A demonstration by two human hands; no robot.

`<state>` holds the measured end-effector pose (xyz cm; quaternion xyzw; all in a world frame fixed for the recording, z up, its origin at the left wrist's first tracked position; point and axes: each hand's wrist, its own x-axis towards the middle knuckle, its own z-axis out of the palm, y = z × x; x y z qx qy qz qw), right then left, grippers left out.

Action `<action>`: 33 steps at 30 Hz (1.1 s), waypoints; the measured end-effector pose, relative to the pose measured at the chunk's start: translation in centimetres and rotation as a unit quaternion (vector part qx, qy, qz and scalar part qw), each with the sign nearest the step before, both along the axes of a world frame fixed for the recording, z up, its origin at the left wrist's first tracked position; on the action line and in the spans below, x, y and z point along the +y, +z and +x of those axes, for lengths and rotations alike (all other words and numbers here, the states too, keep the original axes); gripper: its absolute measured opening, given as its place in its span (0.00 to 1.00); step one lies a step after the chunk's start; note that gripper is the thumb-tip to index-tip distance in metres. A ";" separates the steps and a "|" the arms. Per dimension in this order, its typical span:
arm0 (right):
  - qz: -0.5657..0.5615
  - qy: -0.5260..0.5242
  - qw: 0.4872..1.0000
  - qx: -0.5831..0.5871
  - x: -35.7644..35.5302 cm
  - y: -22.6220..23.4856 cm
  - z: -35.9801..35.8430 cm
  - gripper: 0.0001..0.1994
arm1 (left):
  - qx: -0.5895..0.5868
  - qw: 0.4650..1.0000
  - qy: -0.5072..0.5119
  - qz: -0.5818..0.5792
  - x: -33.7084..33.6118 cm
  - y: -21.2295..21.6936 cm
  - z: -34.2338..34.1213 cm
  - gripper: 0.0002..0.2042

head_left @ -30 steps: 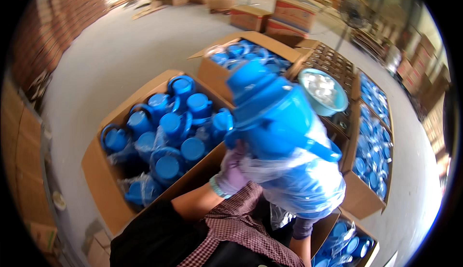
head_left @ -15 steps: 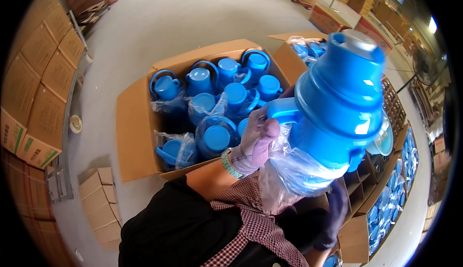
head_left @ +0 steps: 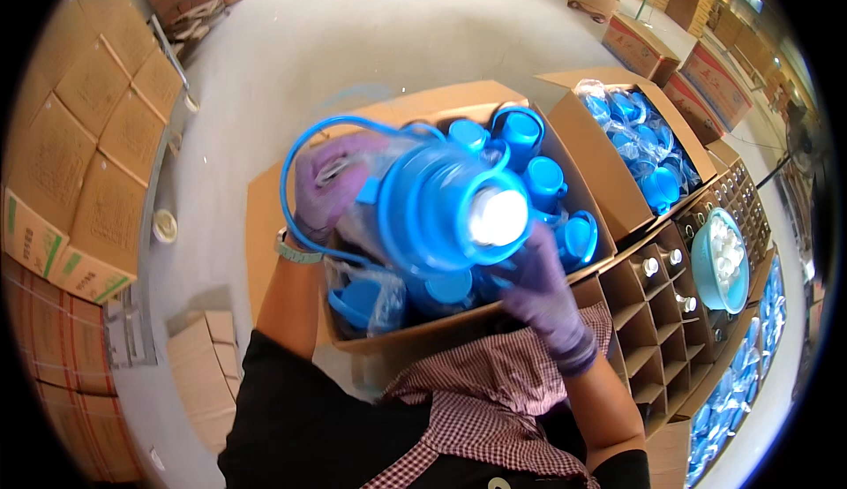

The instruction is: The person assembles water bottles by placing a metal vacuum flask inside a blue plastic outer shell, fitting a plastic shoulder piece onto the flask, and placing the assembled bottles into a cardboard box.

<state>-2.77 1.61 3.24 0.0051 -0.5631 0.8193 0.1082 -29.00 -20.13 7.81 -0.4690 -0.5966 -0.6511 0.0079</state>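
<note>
A blue thermos flask (head_left: 415, 211) with a pale, shiny top hangs tilted over an open carton (head_left: 428, 330), its top turned toward me and to the right. Its thin blue carrying loop curves out on the left. My left hand (head_left: 331, 184), in a purple glove, is inside that loop, closed at the flask's lower part, where clear plastic wrap shows. Close by the flask's top is my right hand (head_left: 547, 299), gloved in purple, fingers apart and slightly blurred; whether it touches the flask is unclear. Several blue flasks (head_left: 543, 180) stand upright in the carton, some bagged.
At the right, a second carton (head_left: 609, 193) holds bagged blue flasks. A divided carton (head_left: 631, 334) has a few white-necked pieces in its cells, and a light-blue basin (head_left: 701, 264) of white pieces rests there. Stacked boxes (head_left: 97, 136) line the left; flattened cardboard (head_left: 203, 374) lies on the floor.
The flask has moved left and down over the carton and tipped toward me. My left hand has shifted from its side grip to the lower part; my right hand has risen beside its top.
</note>
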 end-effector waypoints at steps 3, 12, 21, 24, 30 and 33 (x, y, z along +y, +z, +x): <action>0.008 0.058 0.998 -0.035 -3.4 -2.1 -1.1 0.48 | -0.074 0.991 -0.093 -0.062 -2.1 -2.9 -5.5 0.18; 0.055 0.055 0.986 -0.149 -7.0 -2.8 -2.2 0.49 | -0.193 0.960 -0.098 -0.175 -2.6 -8.8 -7.3 0.16; 0.107 0.019 0.982 -0.156 -7.1 -4.9 -2.6 0.47 | -0.188 0.955 -0.109 -0.201 -1.9 -11.1 -7.5 0.17; 0.114 0.015 0.983 -0.145 -7.6 -5.3 -2.9 0.46 | -0.195 0.953 -0.105 -0.208 -2.5 -11.4 -7.8 0.15; 0.144 0.032 0.976 -0.163 -9.0 -5.4 -3.2 0.46 | -0.162 0.948 -0.078 -0.262 -2.2 -11.6 -8.2 0.13; 0.098 0.070 0.978 -0.171 -10.5 -5.1 -3.9 0.46 | -0.163 0.943 -0.094 -0.275 -1.7 -11.9 -9.3 0.12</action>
